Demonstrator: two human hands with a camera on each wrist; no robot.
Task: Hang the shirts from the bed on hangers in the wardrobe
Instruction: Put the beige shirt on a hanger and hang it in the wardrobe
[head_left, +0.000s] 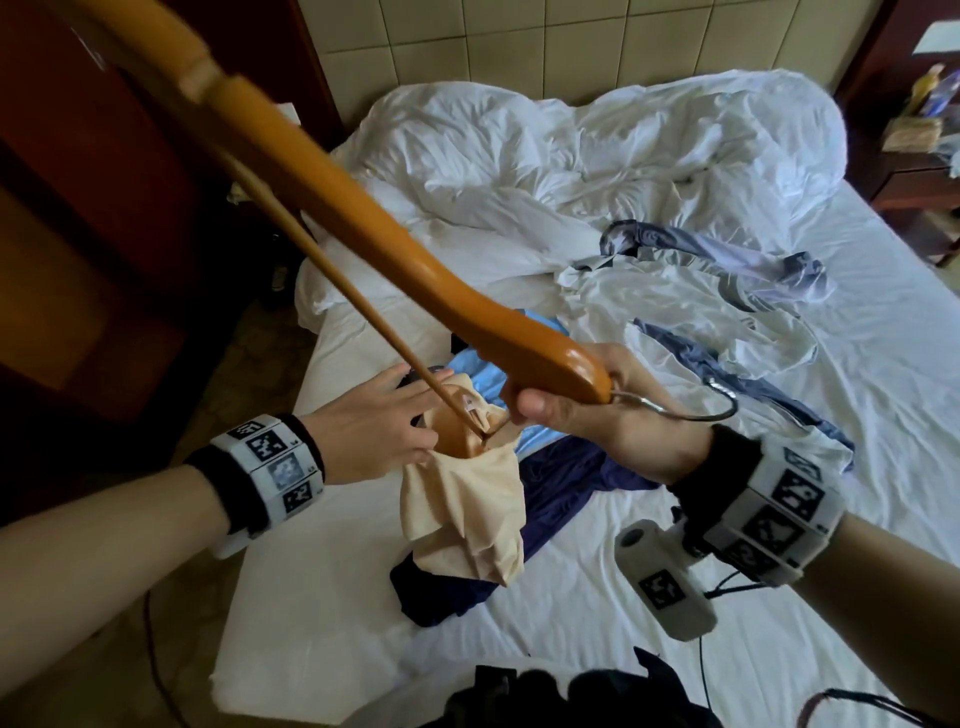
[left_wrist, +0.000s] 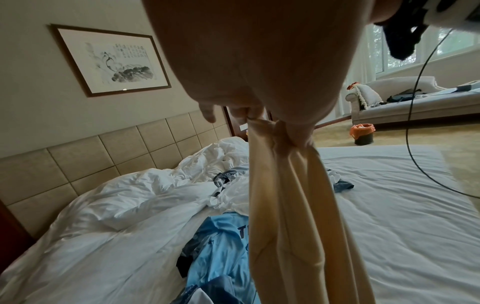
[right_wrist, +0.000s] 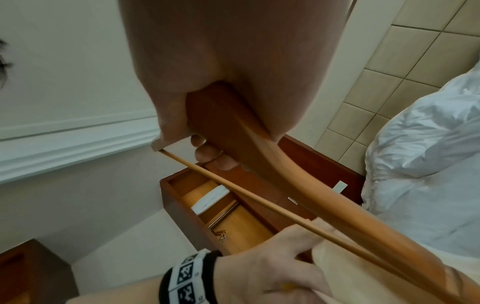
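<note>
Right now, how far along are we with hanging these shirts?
Done: nothing visibly hung; the wardrobe's inside is not in view. In hand: the right hand grips the wooden hanger near its hook, while the left hand pinches the cream shirt, one hanger end inside its opening. Left: the light blue shirt, navy garment and white and grey-blue clothes lie on the bed.

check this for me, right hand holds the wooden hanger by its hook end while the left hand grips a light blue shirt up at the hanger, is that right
Not quite: the shirt that the left hand grips is a cream shirt, not light blue. The head view shows it, and the left wrist view shows the fingers bunching the cream fabric. The light blue shirt lies on the bed. The right hand does hold the wooden hanger by its hook end.
</note>
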